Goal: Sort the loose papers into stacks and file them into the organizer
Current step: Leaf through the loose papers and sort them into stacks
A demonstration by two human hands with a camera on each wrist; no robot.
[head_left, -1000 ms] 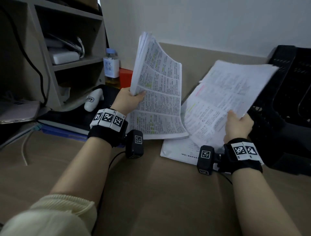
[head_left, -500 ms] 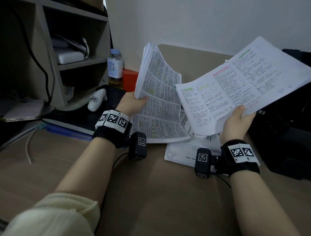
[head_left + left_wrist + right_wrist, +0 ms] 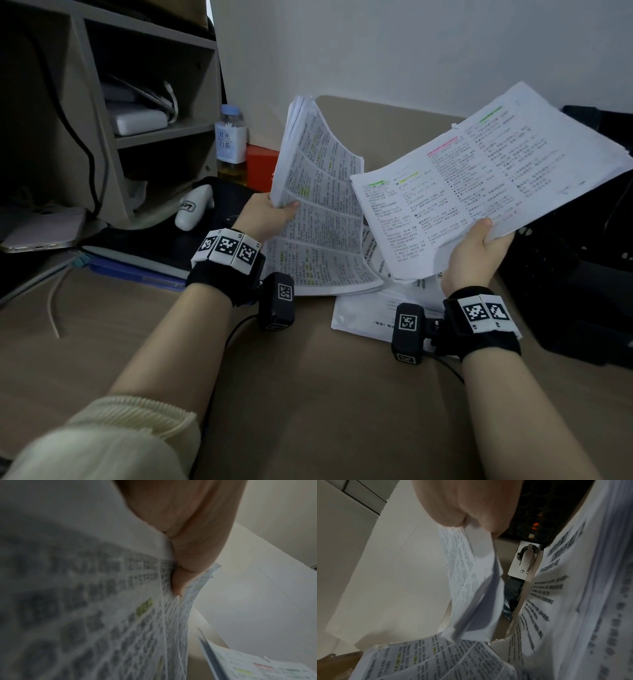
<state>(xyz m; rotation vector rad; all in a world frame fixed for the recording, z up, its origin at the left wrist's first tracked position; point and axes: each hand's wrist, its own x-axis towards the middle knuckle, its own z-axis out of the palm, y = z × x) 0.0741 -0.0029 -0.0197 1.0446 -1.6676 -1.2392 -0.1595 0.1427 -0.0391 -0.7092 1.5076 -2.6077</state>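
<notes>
My left hand (image 3: 270,214) grips the left edge of a thick stack of printed pages (image 3: 322,212), standing almost upright with its bottom edge on the desk; the left wrist view shows the thumb (image 3: 187,555) pinching this left stack (image 3: 102,601). My right hand (image 3: 479,246) holds a second stack of printed pages (image 3: 489,185) by its lower edge, lifted off the desk and tilted up to the right. In the right wrist view the fingers (image 3: 471,507) pinch the sheets of this right stack (image 3: 471,581). More loose papers (image 3: 370,311) lie flat between my wrists. The black mesh organizer (image 3: 575,260) stands at right, partly hidden.
A grey shelf unit (image 3: 144,137) with devices stands at the left. A bottle (image 3: 232,144), a red box (image 3: 262,168) and a white gadget (image 3: 193,210) sit behind the left stack. A blue folder (image 3: 130,267) and a cable (image 3: 51,308) lie at left.
My right hand has lifted its stack off the desk and swung it up to the right, in front of the organizer. The left stack has barely moved.
</notes>
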